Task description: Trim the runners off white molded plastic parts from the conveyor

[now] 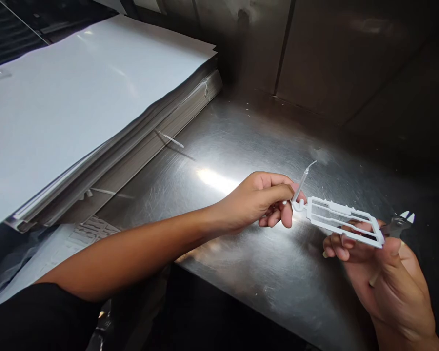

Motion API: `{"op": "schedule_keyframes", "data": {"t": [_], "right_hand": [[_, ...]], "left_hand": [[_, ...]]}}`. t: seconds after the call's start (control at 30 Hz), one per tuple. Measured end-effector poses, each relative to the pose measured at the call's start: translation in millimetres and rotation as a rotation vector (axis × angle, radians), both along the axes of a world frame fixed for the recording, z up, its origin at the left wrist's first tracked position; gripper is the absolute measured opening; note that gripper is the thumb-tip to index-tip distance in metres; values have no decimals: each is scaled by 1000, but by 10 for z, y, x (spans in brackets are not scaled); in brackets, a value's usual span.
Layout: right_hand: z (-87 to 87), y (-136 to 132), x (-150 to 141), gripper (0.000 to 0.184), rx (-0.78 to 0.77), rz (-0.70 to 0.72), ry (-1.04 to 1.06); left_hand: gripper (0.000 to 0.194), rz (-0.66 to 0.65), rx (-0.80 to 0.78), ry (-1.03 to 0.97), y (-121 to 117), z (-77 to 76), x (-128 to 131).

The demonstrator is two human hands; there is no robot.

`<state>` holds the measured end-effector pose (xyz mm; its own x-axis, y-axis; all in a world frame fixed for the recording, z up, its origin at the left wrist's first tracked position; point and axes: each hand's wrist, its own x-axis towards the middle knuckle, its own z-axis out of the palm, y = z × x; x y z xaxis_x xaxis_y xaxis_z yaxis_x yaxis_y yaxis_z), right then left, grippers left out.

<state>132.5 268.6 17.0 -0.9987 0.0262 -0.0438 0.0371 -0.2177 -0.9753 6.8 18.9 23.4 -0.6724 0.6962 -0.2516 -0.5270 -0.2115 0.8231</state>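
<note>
- Right hand [386, 275], nearest on my feed: fingers [338, 246] curl under the far end of a white plastic frame [346, 222], thumb over it, and small side cutters [397, 226] sit in the same grip, their jaws poking out past the frame.
- Left hand [258, 202]: pinches the frame's ring end; a thin bent plastic strip [303, 181] rises beside the fingers.
- Hands: apart, both clamped on the frame, which spans the gap between them above the table.
- Steel table [249, 146]: scratched, glaring, flecked with small white bits under the hands.
- Stack of white sheets [88, 107]: lies left of the hands, loose plastic strip [170, 139] on its edge.
- Steel wall panels [336, 53]: behind the table, farthest.
</note>
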Motion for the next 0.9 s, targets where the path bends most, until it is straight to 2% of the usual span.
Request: {"op": "schedule_keyframes", "data": {"t": [0.33,0.6,0.9], "right_hand": [[8,-63,-14,14,-15,-35,2],[0,-56,-45,18,-25,-27,-10],[5,-45,-25,21,-33,-21,1]], "left_hand": [[18,109,-16,37,5,8,-17],[27,130,-9,41,1,38,5],[23,131,-2,56,-11,28,10]]}}
